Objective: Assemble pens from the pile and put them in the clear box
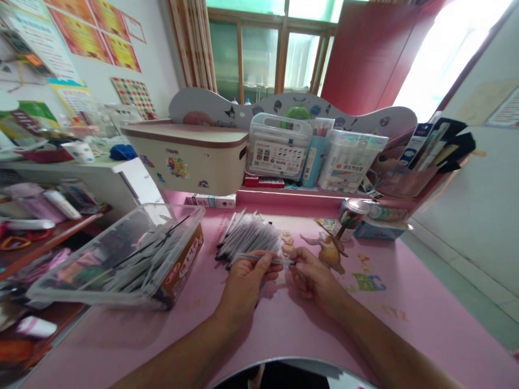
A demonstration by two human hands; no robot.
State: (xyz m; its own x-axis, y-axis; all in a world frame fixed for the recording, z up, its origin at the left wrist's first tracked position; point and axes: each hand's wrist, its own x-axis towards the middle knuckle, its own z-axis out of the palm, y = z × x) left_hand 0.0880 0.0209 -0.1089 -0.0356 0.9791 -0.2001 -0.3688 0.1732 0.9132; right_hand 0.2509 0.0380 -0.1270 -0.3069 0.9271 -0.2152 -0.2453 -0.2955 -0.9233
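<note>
My left hand (245, 278), fingers closed, pinches a thin, pale, see-through pen (287, 262) that lies almost level above the pink table (279, 340). At the pen's right end, my right hand (318, 278) grips the dark tip between thumb and fingers. Just beyond my left hand lies a pile of similar pens (251, 235), many with black ends toward the near left. Further left stands a clear plastic bin (97, 298) holding more slender pale pieces and a few dark sticks. Whether the pen's tip is a cap or a point is hidden by my fingers.
A lidded cream box (190, 162), a clear marker case (279, 146) and another marker box (351, 162) stand on the back shelf. To the right are a jar (351, 216), a blue box (383, 229) and a pink pen holder (399, 178).
</note>
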